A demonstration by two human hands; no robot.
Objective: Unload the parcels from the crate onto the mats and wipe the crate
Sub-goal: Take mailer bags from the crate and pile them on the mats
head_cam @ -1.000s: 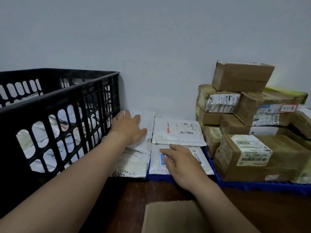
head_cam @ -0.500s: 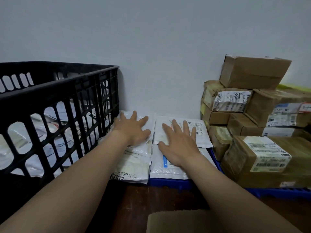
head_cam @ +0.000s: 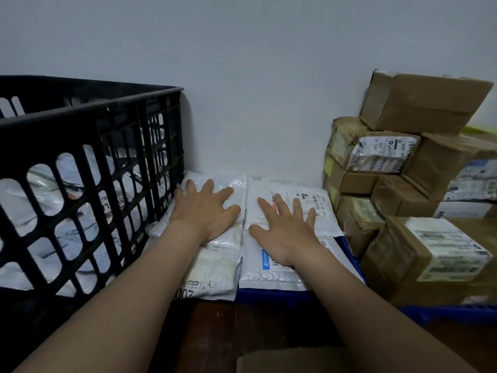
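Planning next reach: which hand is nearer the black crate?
Left. Left hand rests on a white mailer beside the black crate; right hand rests on a labelled mailer farther right.

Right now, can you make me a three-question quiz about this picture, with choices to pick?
1. Where does the black crate stand?
A) left of the white parcels
B) right of them
C) on a shelf

2. What colour is the mat under the white parcels?
A) red
B) green
C) blue

3. What are the left hand and right hand doing?
A) holding a cloth
B) lying flat on the white parcels
C) wiping the crate

Answers: 1 A, the crate fills the left side. 2 C, a blue edge shows under the parcels. 3 B, both palms lie on the parcels.
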